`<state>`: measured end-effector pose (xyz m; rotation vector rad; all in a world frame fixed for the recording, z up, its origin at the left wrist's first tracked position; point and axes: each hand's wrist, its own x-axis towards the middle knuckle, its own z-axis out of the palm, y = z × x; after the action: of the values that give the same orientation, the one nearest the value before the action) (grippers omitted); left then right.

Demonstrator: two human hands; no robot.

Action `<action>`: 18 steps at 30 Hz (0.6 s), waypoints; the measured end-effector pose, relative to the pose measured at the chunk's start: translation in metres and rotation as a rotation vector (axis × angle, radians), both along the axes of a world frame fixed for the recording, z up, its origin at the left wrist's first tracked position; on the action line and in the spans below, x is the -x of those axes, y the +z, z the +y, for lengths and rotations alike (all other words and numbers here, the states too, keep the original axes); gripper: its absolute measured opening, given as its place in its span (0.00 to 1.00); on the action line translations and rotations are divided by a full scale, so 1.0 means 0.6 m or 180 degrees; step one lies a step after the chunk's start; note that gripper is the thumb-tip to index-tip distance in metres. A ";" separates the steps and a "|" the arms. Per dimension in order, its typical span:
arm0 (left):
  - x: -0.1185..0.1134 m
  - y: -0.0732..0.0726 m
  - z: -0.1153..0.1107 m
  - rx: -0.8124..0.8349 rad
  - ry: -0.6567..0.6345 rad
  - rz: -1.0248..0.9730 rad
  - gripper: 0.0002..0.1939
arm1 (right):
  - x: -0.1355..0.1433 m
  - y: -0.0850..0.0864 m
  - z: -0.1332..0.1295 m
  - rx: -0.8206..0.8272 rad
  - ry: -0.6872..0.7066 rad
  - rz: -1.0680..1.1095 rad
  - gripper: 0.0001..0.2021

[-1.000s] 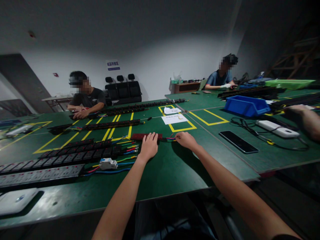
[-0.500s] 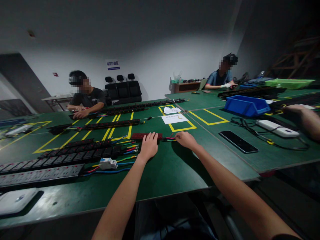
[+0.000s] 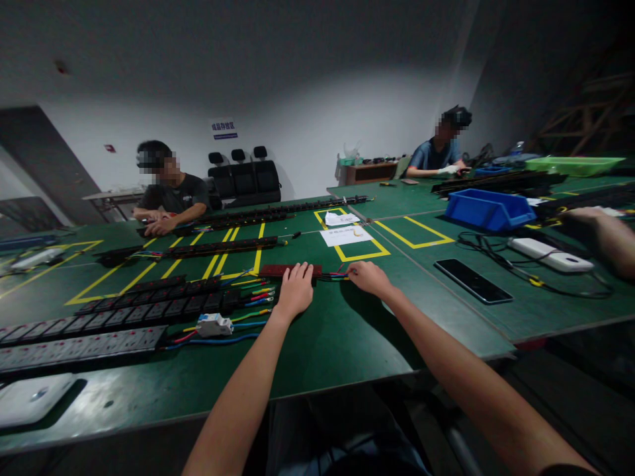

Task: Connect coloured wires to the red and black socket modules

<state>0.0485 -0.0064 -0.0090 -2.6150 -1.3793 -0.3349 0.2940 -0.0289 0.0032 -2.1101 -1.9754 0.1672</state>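
Note:
My left hand (image 3: pixel 296 291) lies on a dark red strip (image 3: pixel 272 270), its fingers stretched flat over the right part. Out of the strip's right end runs a bundle of coloured wires (image 3: pixel 333 276). The far end of that bundle is pinched in my right hand (image 3: pixel 368 277), whose fingers are closed and hide the wire ends. Left of my left hand lie several black socket strips (image 3: pixel 149 312) with coloured wires and ring lugs at their right ends. A white breaker (image 3: pixel 214 324) is joined to wires near the front strip.
Green table (image 3: pixel 342 350) with yellow tape outlines. Paper sheets (image 3: pixel 344 237) lie beyond my hands. On the right are a phone (image 3: pixel 473 280), a white device (image 3: pixel 550 255) with black cables, a blue bin (image 3: pixel 489 210) and another person's hand (image 3: pixel 602 231). Two people sit across.

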 end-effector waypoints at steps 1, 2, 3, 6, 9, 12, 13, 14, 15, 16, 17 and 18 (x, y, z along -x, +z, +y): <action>0.000 0.000 0.000 0.0002 -0.0004 -0.0001 0.31 | 0.000 0.001 -0.001 -0.0002 -0.0018 0.0005 0.16; 0.000 0.000 0.001 0.0004 -0.0007 0.0002 0.31 | 0.001 0.002 -0.001 -0.0006 -0.0033 0.0012 0.16; 0.000 0.000 0.001 0.0005 -0.0008 0.0004 0.31 | 0.001 0.003 -0.002 -0.0016 -0.0047 0.0022 0.16; 0.001 0.000 0.001 0.0011 0.0000 -0.0003 0.32 | 0.000 0.005 -0.002 -0.0103 -0.0109 0.0089 0.16; 0.000 0.000 -0.001 -0.0002 -0.0009 -0.0028 0.31 | -0.001 0.004 -0.001 -0.0253 -0.0201 0.0183 0.16; 0.000 0.001 -0.003 -0.0025 -0.0010 -0.0044 0.31 | -0.001 0.001 0.000 -0.0311 -0.0201 0.0158 0.15; -0.001 0.001 -0.003 -0.0029 -0.0008 -0.0046 0.31 | -0.001 -0.001 0.001 -0.0299 -0.0179 0.0124 0.15; -0.001 0.001 -0.004 -0.0030 -0.0008 -0.0047 0.31 | -0.001 -0.002 0.001 -0.0279 -0.0161 0.0089 0.15; -0.001 0.002 -0.004 -0.0027 -0.0010 -0.0048 0.31 | -0.001 -0.003 0.002 -0.0253 -0.0145 0.0061 0.15; -0.001 0.002 -0.005 -0.0022 -0.0013 -0.0048 0.31 | -0.001 -0.004 0.002 -0.0226 -0.0133 0.0042 0.15; -0.001 0.003 -0.005 -0.0015 -0.0018 -0.0047 0.31 | -0.002 -0.004 0.002 -0.0200 -0.0121 0.0032 0.15; -0.001 0.003 -0.006 -0.0010 -0.0022 -0.0046 0.31 | -0.002 -0.005 0.002 -0.0174 -0.0108 0.0027 0.15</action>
<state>0.0490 -0.0100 -0.0072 -2.6203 -1.3735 -0.3574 0.2951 -0.0275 0.0005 -2.1038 -1.9159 0.1146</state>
